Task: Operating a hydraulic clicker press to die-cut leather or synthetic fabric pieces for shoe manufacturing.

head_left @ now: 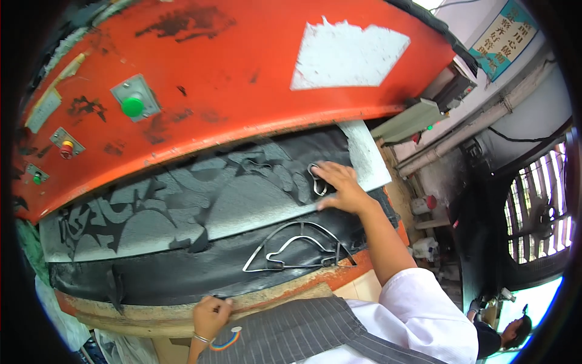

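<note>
My right hand (344,189) reaches out over the press bed, fingers and thumb set around a small metal cutting die (319,184). The die stands on a black sheet (330,145) with many shapes cut out of it, through which a pale grey cutting board (242,200) shows. Closer to me, a larger curved cutting die (299,247) lies on black material (182,270). My left hand (211,315) is closed at the wooden front edge (145,321); a small dark bit shows by its fingers, and what it is I cannot make out.
The orange press head (242,73) spans the far side above the board, with a green button (133,107) and a red knob (66,148). Black scraps (199,240) hang over the board's near edge. A person (506,337) is at the far lower right.
</note>
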A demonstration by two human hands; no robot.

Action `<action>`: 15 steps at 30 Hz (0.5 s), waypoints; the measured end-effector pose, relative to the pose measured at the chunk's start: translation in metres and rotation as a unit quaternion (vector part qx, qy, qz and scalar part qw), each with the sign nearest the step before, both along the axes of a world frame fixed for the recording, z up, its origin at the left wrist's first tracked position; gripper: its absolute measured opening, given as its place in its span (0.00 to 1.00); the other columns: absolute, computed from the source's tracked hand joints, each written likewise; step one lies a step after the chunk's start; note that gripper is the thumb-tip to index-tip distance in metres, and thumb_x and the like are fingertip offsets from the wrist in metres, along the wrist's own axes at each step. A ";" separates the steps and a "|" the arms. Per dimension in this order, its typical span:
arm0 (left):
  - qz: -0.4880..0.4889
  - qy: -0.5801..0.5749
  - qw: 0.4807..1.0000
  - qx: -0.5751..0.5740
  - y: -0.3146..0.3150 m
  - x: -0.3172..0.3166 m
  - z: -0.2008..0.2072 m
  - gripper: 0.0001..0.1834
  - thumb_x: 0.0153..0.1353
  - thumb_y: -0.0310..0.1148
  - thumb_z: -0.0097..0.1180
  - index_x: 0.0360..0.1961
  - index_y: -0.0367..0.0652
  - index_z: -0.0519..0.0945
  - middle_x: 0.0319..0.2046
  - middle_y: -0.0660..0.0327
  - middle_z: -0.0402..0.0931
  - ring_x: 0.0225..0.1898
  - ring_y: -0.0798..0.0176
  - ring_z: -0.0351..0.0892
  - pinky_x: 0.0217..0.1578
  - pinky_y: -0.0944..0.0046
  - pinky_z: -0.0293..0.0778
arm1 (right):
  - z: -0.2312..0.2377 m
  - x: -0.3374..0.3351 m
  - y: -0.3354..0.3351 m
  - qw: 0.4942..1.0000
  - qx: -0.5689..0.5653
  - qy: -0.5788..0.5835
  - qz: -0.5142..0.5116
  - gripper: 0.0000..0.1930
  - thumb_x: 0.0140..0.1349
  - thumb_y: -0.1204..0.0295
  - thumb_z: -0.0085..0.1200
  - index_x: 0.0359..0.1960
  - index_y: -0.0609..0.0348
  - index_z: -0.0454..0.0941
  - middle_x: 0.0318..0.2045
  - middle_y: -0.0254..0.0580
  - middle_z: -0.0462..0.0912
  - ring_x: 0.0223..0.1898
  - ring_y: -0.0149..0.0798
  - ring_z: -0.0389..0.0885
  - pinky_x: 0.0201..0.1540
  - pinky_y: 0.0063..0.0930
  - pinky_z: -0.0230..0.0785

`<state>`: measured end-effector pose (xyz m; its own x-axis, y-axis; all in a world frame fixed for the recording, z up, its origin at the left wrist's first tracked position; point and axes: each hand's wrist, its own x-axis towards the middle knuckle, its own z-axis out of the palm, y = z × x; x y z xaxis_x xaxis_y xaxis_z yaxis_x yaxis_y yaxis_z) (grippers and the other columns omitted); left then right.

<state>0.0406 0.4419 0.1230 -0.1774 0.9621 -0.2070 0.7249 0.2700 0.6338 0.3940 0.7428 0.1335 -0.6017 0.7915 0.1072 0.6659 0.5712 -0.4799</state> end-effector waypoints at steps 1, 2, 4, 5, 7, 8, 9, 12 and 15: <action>0.109 -0.088 0.990 0.029 0.003 -0.012 -0.002 0.11 0.54 0.35 0.62 0.19 0.42 0.78 0.18 0.63 0.73 0.21 0.66 0.73 0.22 0.65 0.67 | 0.007 0.000 -0.008 0.998 0.051 0.029 -0.036 0.41 0.41 0.52 0.69 0.61 0.46 0.70 0.60 0.44 0.71 0.66 0.47 0.58 0.64 0.44 0.46; 0.213 -0.176 0.959 0.062 0.006 -0.027 -0.001 0.10 0.58 0.34 0.60 0.23 0.40 0.79 0.20 0.64 0.75 0.22 0.70 0.73 0.23 0.68 0.67 | 0.016 -0.001 -0.014 0.990 0.103 0.060 -0.072 0.42 0.41 0.51 0.69 0.61 0.49 0.69 0.60 0.46 0.71 0.66 0.47 0.58 0.64 0.45 0.47; 0.257 -0.247 0.910 0.211 0.033 -0.071 0.013 0.07 0.62 0.32 0.55 0.30 0.39 0.78 0.25 0.64 0.75 0.25 0.74 0.71 0.24 0.72 0.66 | 0.035 -0.012 -0.025 0.977 0.180 0.073 -0.087 0.42 0.43 0.50 0.68 0.61 0.56 0.69 0.57 0.48 0.74 0.62 0.49 0.63 0.62 0.44 0.52; 0.242 -0.195 0.919 0.244 0.043 -0.101 0.017 0.09 0.66 0.35 0.51 0.37 0.39 0.77 0.29 0.65 0.75 0.28 0.72 0.73 0.26 0.73 0.68 | 0.034 -0.024 -0.032 0.976 0.123 0.146 -0.107 0.40 0.46 0.50 0.66 0.60 0.57 0.69 0.55 0.48 0.75 0.59 0.50 0.67 0.60 0.43 0.55; 0.343 -0.120 0.893 0.264 0.070 -0.170 0.013 0.17 0.65 0.35 0.52 0.52 0.38 0.77 0.39 0.61 0.78 0.31 0.71 0.73 0.29 0.73 0.68 | 0.042 -0.065 -0.039 0.971 0.083 0.212 -0.067 0.36 0.52 0.51 0.63 0.58 0.59 0.69 0.51 0.50 0.77 0.53 0.51 0.72 0.57 0.42 0.61; 0.337 -0.100 0.894 0.277 0.090 -0.203 0.020 0.24 0.65 0.34 0.52 0.61 0.37 0.70 0.52 0.55 0.75 0.43 0.65 0.76 0.40 0.70 0.72 | 0.050 -0.096 -0.038 0.974 0.099 0.204 -0.016 0.34 0.54 0.52 0.62 0.58 0.60 0.69 0.49 0.51 0.77 0.50 0.51 0.74 0.55 0.41 0.64; 0.316 -0.095 0.868 0.370 0.080 -0.274 0.001 0.29 0.65 0.35 0.53 0.65 0.35 0.64 0.61 0.50 0.67 0.58 0.59 0.69 0.54 0.65 0.68 | 0.062 -0.134 -0.041 0.973 0.105 0.198 0.050 0.33 0.55 0.52 0.61 0.57 0.61 0.69 0.50 0.53 0.77 0.50 0.52 0.75 0.54 0.42 0.65; 0.433 0.147 0.799 0.391 0.108 -0.372 0.026 0.43 0.62 0.47 0.55 0.67 0.29 0.54 0.69 0.41 0.50 0.70 0.47 0.50 0.68 0.59 0.45 | 0.096 -0.215 -0.047 0.949 0.122 0.275 0.090 0.34 0.55 0.51 0.62 0.58 0.59 0.67 0.43 0.49 0.78 0.45 0.47 0.78 0.48 0.39 0.71; 0.435 0.271 0.744 0.429 0.066 -0.468 0.066 0.42 0.62 0.49 0.54 0.69 0.34 0.54 0.70 0.42 0.47 0.72 0.47 0.44 0.68 0.59 0.42 | 0.142 -0.279 -0.052 0.942 0.147 0.294 0.071 0.22 0.57 0.56 0.60 0.44 0.56 0.67 0.31 0.46 0.80 0.30 0.51 0.80 0.30 0.45 0.71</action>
<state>-0.4274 0.5079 0.1889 -0.6437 0.1705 0.7461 0.7244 0.4502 0.5221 0.1154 0.6903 0.2754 -0.4670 0.5924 0.6565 0.2413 0.7996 -0.5499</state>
